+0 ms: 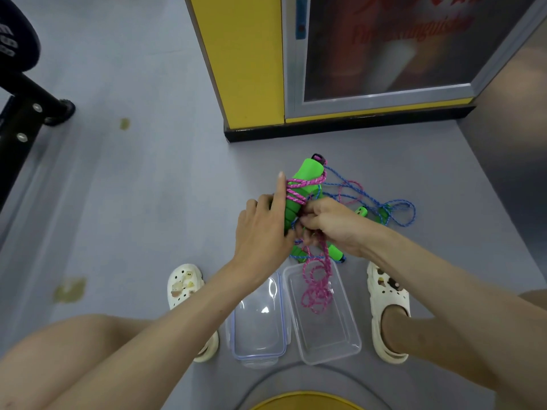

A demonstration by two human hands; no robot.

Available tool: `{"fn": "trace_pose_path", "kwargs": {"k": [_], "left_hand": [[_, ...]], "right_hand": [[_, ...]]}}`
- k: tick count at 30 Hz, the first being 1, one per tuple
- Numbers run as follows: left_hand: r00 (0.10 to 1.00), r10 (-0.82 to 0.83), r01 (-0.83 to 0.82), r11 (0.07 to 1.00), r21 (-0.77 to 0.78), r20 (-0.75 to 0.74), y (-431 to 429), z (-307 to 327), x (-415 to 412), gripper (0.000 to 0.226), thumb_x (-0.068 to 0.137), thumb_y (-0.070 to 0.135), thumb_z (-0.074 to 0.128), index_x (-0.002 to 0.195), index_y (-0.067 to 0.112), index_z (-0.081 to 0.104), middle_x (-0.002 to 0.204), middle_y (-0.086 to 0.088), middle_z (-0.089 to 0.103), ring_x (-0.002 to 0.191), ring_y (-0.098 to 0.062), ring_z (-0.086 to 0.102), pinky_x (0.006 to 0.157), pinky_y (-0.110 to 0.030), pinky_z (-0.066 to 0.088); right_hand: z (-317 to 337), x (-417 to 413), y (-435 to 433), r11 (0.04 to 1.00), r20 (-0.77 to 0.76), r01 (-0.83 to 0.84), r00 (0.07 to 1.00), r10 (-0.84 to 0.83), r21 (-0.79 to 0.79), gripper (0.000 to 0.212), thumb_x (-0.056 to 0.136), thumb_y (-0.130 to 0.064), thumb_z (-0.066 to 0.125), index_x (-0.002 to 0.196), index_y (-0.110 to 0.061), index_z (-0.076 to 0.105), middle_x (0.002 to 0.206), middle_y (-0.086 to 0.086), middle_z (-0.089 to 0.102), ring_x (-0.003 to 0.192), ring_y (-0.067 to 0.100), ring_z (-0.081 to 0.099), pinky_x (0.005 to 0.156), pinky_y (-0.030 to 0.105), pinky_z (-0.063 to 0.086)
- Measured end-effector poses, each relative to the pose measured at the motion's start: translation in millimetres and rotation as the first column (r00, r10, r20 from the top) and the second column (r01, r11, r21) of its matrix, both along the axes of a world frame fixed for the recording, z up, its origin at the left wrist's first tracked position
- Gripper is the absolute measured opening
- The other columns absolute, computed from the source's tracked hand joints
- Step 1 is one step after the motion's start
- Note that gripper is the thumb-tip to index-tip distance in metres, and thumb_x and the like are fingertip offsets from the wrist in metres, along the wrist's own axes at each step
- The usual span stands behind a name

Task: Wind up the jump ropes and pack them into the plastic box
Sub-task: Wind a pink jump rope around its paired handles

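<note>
My left hand (263,229) grips a pair of green foam jump-rope handles (305,184), its index finger stretched straight up beside them. Pink cord (299,187) is wound round the handles several turns. My right hand (331,223) pinches the pink cord just right of the handles. The loose rest of the pink cord (318,288) hangs down into the clear plastic box (352,329) on the floor. A blue jump rope (396,211) with green handles lies tangled on the floor behind my hands. Its handle (337,253) shows under my right wrist.
The box's clear lid (257,341) lies left of the box. My feet in white clogs (183,288) flank them. A yellow cabinet (245,69) with a glass door stands ahead. Black exercise equipment (29,99) is at far left.
</note>
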State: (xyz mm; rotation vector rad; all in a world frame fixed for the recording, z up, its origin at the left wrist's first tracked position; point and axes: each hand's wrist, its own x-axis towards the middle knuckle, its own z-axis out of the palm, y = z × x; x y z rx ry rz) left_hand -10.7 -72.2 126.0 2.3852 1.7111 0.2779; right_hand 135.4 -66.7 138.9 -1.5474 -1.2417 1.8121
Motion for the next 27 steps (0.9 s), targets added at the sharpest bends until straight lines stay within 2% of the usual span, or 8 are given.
{"fn": "trace_pose_path", "kwargs": {"k": [4,8,11,13,15,18,23,27], "left_hand": [[0.999,-0.032,0.032,0.999,-0.033,-0.009,1.4,-3.1,-1.5,0.094,0.089,0.038,0.056,0.150,0.014,-0.012,0.131,-0.010,0.043,0.110,-0.029,0.040,0.078,-0.031,0.028],[0.997,-0.035,0.047,0.979,-0.200,0.063,7.5,-3.4,-0.7,0.101,0.081,0.040,0.062,0.152,0.017,-0.007,0.137,-0.008,0.034,0.118,-0.028,0.033,0.095,-0.033,0.029],[0.904,0.139,0.062,0.892,-0.447,0.403,17.0,7.8,-4.3,0.088,0.074,0.047,0.068,0.149,0.025,0.026,0.120,-0.004,0.047,0.111,-0.021,0.044,0.100,-0.029,0.038],[0.669,0.409,0.074,0.794,-0.603,0.621,22.0,20.0,-11.1,0.060,0.080,0.036,0.072,0.133,0.022,0.050,0.103,0.001,0.062,0.090,-0.012,0.060,0.076,-0.018,0.051],[0.531,0.596,0.163,0.626,-0.763,0.603,21.5,28.9,-17.1,0.046,0.084,0.028,0.069,0.127,0.017,0.055,0.101,-0.002,0.070,0.083,-0.014,0.067,0.063,-0.019,0.052],[0.472,0.652,0.361,0.470,-0.805,0.593,13.3,29.4,-18.6,0.035,0.084,0.026,0.065,0.118,0.016,0.058,0.101,-0.006,0.071,0.085,-0.024,0.070,0.063,-0.029,0.055],[0.421,0.690,0.264,0.528,-0.807,0.589,16.3,28.2,-20.4,0.041,0.085,0.011,0.067,0.123,0.013,0.053,0.099,-0.012,0.069,0.082,-0.030,0.068,0.057,-0.030,0.054],[0.374,0.703,0.137,0.603,-0.786,0.605,22.6,29.1,-21.5,0.044,0.083,0.007,0.069,0.123,0.013,0.052,0.092,-0.008,0.068,0.069,-0.026,0.067,0.048,-0.025,0.051]], "right_hand": [[0.9,-0.6,-0.5,1.000,-0.085,-0.009,0.996,0.007,-0.029,0.014,0.093,-0.015,0.056,0.095,-0.002,0.062,0.074,0.006,0.060,0.063,0.012,0.054,0.056,0.020,0.044],[1.7,-2.6,2.7,0.986,-0.059,0.168,0.984,-0.169,-0.019,0.063,0.081,-0.050,0.062,0.108,0.006,0.063,0.108,0.030,0.064,0.089,0.034,0.063,0.089,0.050,0.049],[1.1,-1.4,4.7,0.976,-0.107,0.217,0.970,-0.220,-0.032,0.067,0.081,-0.050,0.063,0.108,0.010,0.061,0.113,0.036,0.059,0.083,0.041,0.059,0.079,0.047,0.047],[3.3,-1.3,4.1,0.975,-0.166,0.217,0.961,-0.221,-0.042,0.054,0.091,-0.043,0.054,0.109,0.007,0.061,0.088,0.020,0.065,0.062,0.018,0.056,0.062,0.028,0.041],[1.5,-0.6,5.3,0.973,-0.258,0.221,0.939,-0.229,-0.061,0.043,0.098,-0.033,0.044,0.113,0.004,0.060,0.073,0.003,0.058,0.049,0.002,0.048,0.054,0.020,0.035],[4.5,0.3,5.5,0.981,-0.352,0.182,0.915,-0.196,-0.073,0.040,0.099,-0.029,0.042,0.108,0.005,0.061,0.071,0.000,0.066,0.051,0.003,0.056,0.052,0.015,0.044],[4.9,3.3,7.8,0.986,0.001,0.147,0.989,-0.147,0.073,0.045,0.093,-0.045,0.051,0.071,-0.007,0.061,0.052,0.000,0.056,0.045,0.012,0.043,0.049,0.020,0.039],[4.7,14.1,12.4,0.982,0.061,0.156,0.985,-0.163,0.105,0.039,0.090,-0.043,0.057,0.095,-0.006,0.067,0.056,0.003,0.058,0.042,0.009,0.040,0.045,0.023,0.032]]}}
